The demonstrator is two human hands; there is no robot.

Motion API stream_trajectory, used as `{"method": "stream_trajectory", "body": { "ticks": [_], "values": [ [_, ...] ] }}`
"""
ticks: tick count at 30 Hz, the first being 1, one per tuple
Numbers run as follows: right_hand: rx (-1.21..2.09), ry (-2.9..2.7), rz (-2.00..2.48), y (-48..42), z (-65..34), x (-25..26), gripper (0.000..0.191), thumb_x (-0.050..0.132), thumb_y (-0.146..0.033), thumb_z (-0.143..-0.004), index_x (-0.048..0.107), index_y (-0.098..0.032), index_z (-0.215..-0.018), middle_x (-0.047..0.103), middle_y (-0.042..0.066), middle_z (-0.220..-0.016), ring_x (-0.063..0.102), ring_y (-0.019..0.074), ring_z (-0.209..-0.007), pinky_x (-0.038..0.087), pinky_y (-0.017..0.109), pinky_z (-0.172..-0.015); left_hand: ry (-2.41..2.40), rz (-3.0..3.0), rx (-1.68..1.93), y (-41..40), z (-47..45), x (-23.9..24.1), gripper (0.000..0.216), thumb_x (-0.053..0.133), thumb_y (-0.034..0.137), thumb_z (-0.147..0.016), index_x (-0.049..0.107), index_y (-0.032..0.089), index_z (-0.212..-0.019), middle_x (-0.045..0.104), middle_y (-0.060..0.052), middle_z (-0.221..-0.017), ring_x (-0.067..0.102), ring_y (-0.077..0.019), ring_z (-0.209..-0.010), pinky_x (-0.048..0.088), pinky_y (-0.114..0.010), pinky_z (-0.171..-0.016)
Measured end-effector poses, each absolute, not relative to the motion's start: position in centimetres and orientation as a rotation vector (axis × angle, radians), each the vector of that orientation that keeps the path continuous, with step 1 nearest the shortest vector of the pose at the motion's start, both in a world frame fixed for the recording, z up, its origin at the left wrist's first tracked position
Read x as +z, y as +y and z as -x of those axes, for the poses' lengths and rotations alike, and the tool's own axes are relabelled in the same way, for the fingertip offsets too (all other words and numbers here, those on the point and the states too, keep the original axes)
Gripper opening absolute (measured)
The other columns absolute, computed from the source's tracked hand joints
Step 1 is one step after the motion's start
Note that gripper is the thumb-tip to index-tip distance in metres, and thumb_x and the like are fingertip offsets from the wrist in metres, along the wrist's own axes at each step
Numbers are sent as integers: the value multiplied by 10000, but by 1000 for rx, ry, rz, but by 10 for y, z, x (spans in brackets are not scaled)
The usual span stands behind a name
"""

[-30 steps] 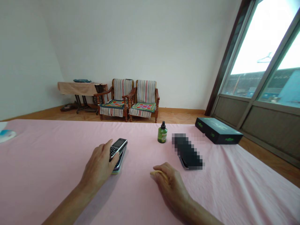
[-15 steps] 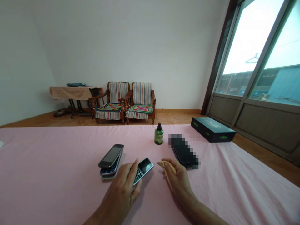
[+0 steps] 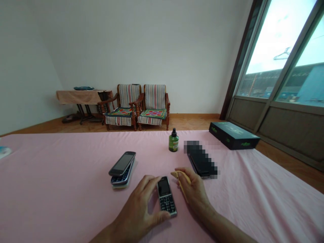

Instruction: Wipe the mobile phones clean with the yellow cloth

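A keypad mobile phone [image 3: 166, 197], dark with a silver edge, is face up just above or on the pink cloth; I cannot tell which. My left hand [image 3: 143, 209] grips it, fingers at its top end and thumb at its lower end. Bunched in my right hand [image 3: 193, 189] is a yellow cloth [image 3: 186, 178], whose pointed end sticks out toward the phone. To the left lies a stack of phones, with a dark touchscreen phone [image 3: 123, 163] on top and a keypad phone [image 3: 124, 177] below it.
A green spray bottle [image 3: 173, 142] stands beyond my hands. Right of it lies a black, partly pixelated flat object [image 3: 201, 162]. A black box [image 3: 234, 135] sits at the far right of the pink cloth [image 3: 63, 189]. Two wooden chairs [image 3: 153, 116] stand by the wall.
My left hand has turned the keypad phone from slanting to nearly upright in view, moving it slightly right and lower. My right hand still holds the yellow cloth. The view has shifted slightly.
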State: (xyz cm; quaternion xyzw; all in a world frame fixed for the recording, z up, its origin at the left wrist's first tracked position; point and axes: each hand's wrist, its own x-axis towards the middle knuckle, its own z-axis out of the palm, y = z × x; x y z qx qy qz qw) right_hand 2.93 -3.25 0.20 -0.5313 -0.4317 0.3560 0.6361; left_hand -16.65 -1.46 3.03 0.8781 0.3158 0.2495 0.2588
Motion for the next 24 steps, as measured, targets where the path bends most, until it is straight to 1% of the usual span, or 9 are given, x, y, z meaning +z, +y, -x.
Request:
{"method": "stream_trajectory", "body": {
  "ticks": [2, 4, 6, 8, 11, 12, 15, 20, 24],
  "values": [
    [824, -1010, 1204, -33, -28, 1, 399, 620, -521, -798, 685, -148, -925, 713, 119, -879, 688, 223, -761, 544, 290, -594, 870, -2398, 676, -10, 168, 25, 814, 722, 631, -709, 442, 226, -1357, 502, -137, -1279, 483, -343, -1179, 410, -492, -1023],
    [850, -1034, 1193, -34, -27, 0, 403, 609, -503, -812, 665, -146, -992, 710, 108, -859, 686, 218, -747, 539, 288, -594, 931, -2411, 635, -7, 169, 18, 903, 744, 672, -641, 446, 201, -1351, 497, -160, -1298, 464, -376, -1188, 384, -542, -1025],
    [856, -1090, 1207, -35, -26, -2, 374, 593, -452, -838, 631, -156, -1063, 706, 80, -833, 671, 202, -717, 527, 283, -597, 998, -2417, 584, -5, 167, 14, 1047, 778, 686, -568, 393, 181, -1401, 463, -184, -1345, 425, -405, -1220, 339, -575, -1043],
    [812, -1198, 1238, -35, -27, -5, 281, 576, -374, -864, 624, -171, -1053, 694, 52, -809, 647, 186, -697, 512, 278, -609, 1055, -2413, 536, -4, 163, 14, 1140, 821, 655, -510, 355, 171, -1431, 445, -190, -1359, 401, -414, -1233, 314, -584, -1052],
    [682, -1406, 1256, -34, -29, -7, 124, 562, -257, -879, 658, -180, -896, 659, 35, -801, 619, 174, -738, 488, 275, -669, 1024, -2413, 463, 0, 155, 23, 1104, 880, 531, -465, 414, 152, -1391, 479, -162, -1292, 436, -379, -1183, 350, -533, -1037],
    [638, -1474, 1255, -33, -30, -7, 121, 559, -226, -879, 665, -178, -845, 643, 35, -800, 610, 171, -752, 479, 273, -684, 988, -2415, 447, 2, 153, 26, 1078, 890, 493, -453, 441, 146, -1369, 490, -151, -1264, 449, -364, -1160, 363, -517, -1029],
    [556, -1644, 1258, -34, -31, -2, 182, 524, -160, -890, 667, -175, -779, 590, 32, -792, 581, 157, -743, 449, 264, -676, 902, -2412, 449, 6, 151, 32, 990, 883, 495, -451, 504, 151, -1298, 505, -122, -1204, 467, -339, -1118, 392, -490, -1003],
    [569, -1780, 1249, -52, -31, 6, 244, 471, -85, -890, 599, -181, -705, 547, 18, -783, 558, 135, -709, 411, 246, -627, 924, -2402, 512, 6, 154, 26, 1098, 889, 522, -429, 427, 158, -1356, 477, -139, -1260, 433, -362, -1158, 344, -531, -1028],
    [595, -1810, 1253, -60, -32, 8, 233, 482, -64, -863, 585, -183, -691, 551, 16, -772, 563, 134, -697, 404, 245, -607, 885, -2391, 538, 5, 154, 24, 1024, 896, 480, -415, 470, 200, -1303, 509, -102, -1195, 466, -343, -1105, 393, -505, -976]
  ]
}}
